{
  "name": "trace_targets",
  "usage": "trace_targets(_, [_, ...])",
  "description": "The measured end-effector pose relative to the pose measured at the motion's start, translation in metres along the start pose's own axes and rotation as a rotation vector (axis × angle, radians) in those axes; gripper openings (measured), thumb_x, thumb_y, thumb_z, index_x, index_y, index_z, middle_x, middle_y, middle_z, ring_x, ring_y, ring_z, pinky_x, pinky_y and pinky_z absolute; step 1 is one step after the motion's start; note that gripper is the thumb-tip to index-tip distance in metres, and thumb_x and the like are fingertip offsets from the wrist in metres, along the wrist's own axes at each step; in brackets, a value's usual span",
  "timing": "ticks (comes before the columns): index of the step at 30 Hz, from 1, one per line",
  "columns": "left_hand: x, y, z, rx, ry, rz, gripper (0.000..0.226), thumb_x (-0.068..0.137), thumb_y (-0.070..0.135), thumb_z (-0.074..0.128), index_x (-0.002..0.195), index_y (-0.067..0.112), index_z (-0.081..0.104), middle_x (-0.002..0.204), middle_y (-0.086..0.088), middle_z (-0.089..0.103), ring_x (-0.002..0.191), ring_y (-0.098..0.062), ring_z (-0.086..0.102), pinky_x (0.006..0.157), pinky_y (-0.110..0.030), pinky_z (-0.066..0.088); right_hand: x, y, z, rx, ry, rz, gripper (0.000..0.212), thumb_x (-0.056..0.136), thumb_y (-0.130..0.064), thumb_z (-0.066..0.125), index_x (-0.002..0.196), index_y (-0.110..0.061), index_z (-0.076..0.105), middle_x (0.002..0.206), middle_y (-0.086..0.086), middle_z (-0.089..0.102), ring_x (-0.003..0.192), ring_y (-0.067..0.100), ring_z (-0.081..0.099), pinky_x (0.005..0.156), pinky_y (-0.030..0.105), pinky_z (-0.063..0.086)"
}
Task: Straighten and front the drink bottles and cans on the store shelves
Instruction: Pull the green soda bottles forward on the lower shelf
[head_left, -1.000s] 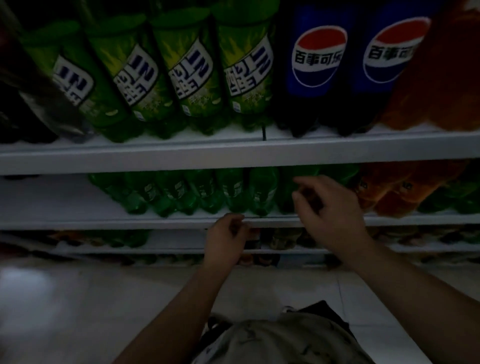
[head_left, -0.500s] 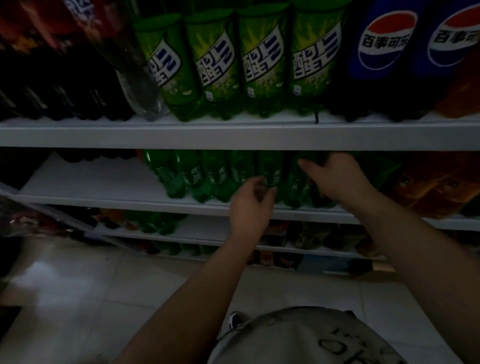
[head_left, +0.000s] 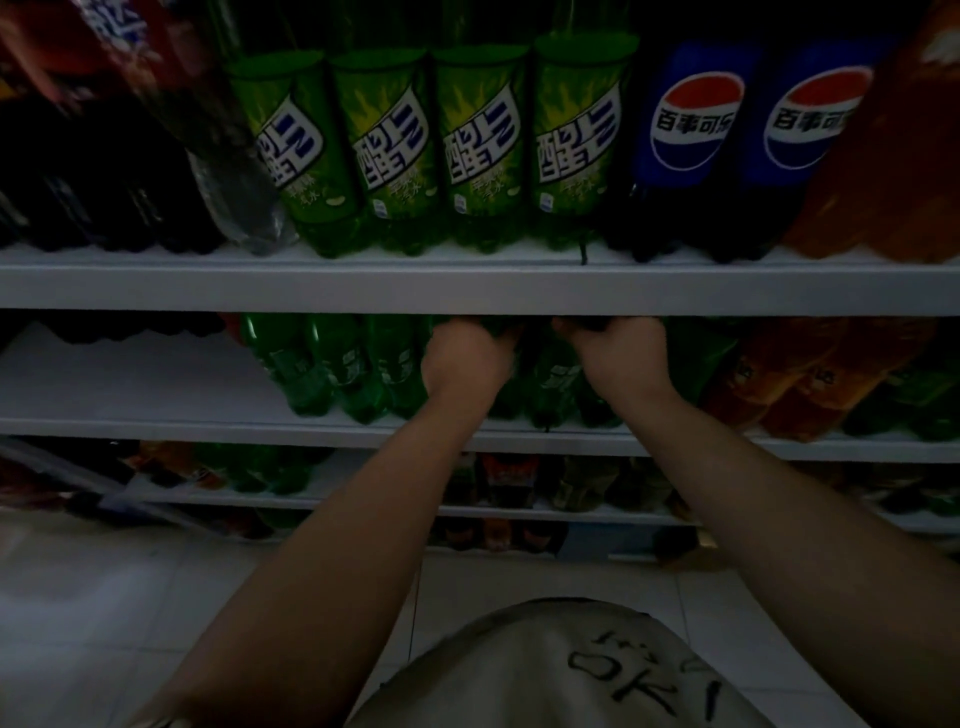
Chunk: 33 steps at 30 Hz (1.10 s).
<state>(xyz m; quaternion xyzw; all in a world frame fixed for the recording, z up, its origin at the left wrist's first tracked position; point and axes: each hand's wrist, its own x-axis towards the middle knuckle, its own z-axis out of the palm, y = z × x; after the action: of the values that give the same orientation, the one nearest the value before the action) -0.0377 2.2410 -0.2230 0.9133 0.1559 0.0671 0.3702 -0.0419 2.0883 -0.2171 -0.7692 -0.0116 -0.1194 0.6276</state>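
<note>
Fingers (head_left: 501, 335) of my left hand (head_left: 465, 361) and right hand (head_left: 618, 353) curl round the tops of two green bottles (head_left: 556, 379) on the middle shelf (head_left: 156, 384) — gripping high, I judge, so each can be twisted label-out and drawn to the front edge.

醒目 on four green bottles (head_left: 384, 150) (top shelf (head_left: 467, 286)), 百事可乐 on two blue bottles (head_left: 691, 130), "OK" on shirt (head_left: 519, 675)

place: shop | evidence: white tiered shelves (head_left: 467, 288) – rows of labelled soda bottles (head_left: 483, 150) – tiled floor (head_left: 104, 597)
</note>
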Motion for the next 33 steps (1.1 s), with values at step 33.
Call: trace_targets(33, [0.02,-0.011,-0.035,-0.233,-0.398,0.21,0.005,0.09,0.033,0.059,0.095,0.032,0.058,0.067,0.014,0.055,0.054,0.002,0.048,0.043,-0.008,0.037,-0.006,0.015,-0.009,-0.371,0.011,0.01,0.036,0.081,-0.04,0.068,0.081,-0.004,0.061,0.068,0.015,0.063,0.063,0.024,0.062,0.059,0.033,0.05])
